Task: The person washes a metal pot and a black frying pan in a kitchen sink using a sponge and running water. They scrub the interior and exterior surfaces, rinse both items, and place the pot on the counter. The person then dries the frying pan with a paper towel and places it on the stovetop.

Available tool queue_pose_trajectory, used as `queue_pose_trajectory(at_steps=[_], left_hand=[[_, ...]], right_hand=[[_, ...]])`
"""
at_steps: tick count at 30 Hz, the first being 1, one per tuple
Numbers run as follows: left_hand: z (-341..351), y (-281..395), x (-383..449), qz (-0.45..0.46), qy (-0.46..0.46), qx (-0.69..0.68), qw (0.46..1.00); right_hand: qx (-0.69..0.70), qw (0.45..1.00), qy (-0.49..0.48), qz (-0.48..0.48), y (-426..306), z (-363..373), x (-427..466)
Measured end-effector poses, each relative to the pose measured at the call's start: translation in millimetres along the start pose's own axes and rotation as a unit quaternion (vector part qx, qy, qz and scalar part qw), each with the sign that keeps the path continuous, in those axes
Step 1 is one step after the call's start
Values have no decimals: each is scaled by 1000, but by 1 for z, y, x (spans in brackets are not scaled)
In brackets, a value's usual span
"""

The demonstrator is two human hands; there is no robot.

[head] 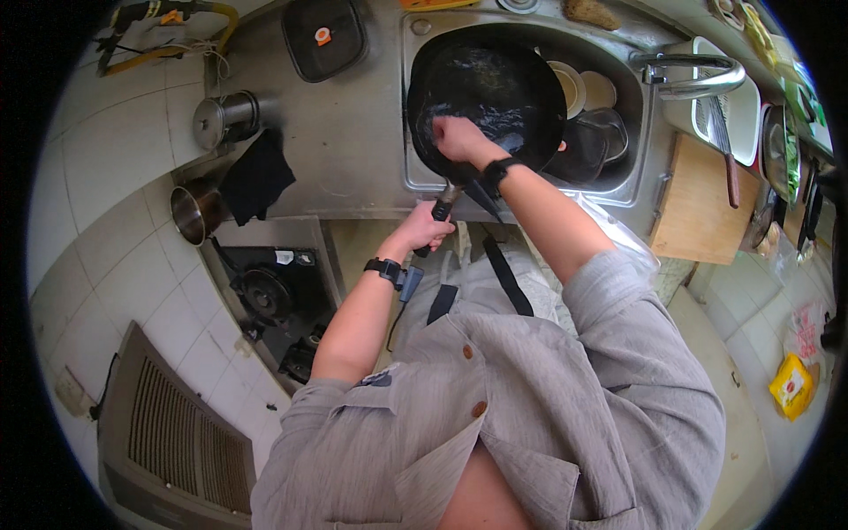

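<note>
A large black wok (547, 142) sits over the left part of the stainless steel sink (639, 142), with rippling water (487, 73) inside. My left hand (427, 225) is closed around the wok's black handle (442, 211), at the counter's front edge. Inside the wok, my right hand (457, 138) is bent down near the lower left wall with its fingers curled. The fingertips are hidden, so whether they hold anything does not show. Beside the wok in the sink are small round dishes (599, 91) and a dark lidded container (580, 152).
A curved faucet (722, 73) reaches in from the right. Near it are a white basin (747, 112), a spatula (727, 152) and a wooden board (702, 202). Leftward are a dark square lid (324, 40), a metal canister (228, 119), a black cloth (257, 177), a steel pot (195, 212) and a gas stove (265, 291).
</note>
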State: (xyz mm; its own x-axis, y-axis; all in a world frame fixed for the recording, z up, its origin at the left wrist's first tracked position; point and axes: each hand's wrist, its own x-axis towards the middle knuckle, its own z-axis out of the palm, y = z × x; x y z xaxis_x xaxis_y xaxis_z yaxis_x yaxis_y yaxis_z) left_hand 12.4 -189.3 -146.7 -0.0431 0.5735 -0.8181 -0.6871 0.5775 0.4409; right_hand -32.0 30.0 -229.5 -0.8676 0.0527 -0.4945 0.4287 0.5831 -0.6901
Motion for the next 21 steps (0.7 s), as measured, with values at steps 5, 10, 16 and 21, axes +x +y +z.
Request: queue_pose_trajectory(at_steps=[5, 10, 16, 21], left_hand=[[3, 0, 0, -8, 18, 6, 1000], [5, -2, 0, 3, 37, 24, 999], [4, -6, 2, 17, 29, 5, 999], [3, -6, 1, 13, 12, -24, 1000]], right_hand=[[166, 967, 191, 35, -5, -26, 65], [100, 990, 92, -25, -11, -17, 43], [-89, 974, -202, -48, -1, -36, -52], [-117, 959, -230, -118, -5, -37, -28]])
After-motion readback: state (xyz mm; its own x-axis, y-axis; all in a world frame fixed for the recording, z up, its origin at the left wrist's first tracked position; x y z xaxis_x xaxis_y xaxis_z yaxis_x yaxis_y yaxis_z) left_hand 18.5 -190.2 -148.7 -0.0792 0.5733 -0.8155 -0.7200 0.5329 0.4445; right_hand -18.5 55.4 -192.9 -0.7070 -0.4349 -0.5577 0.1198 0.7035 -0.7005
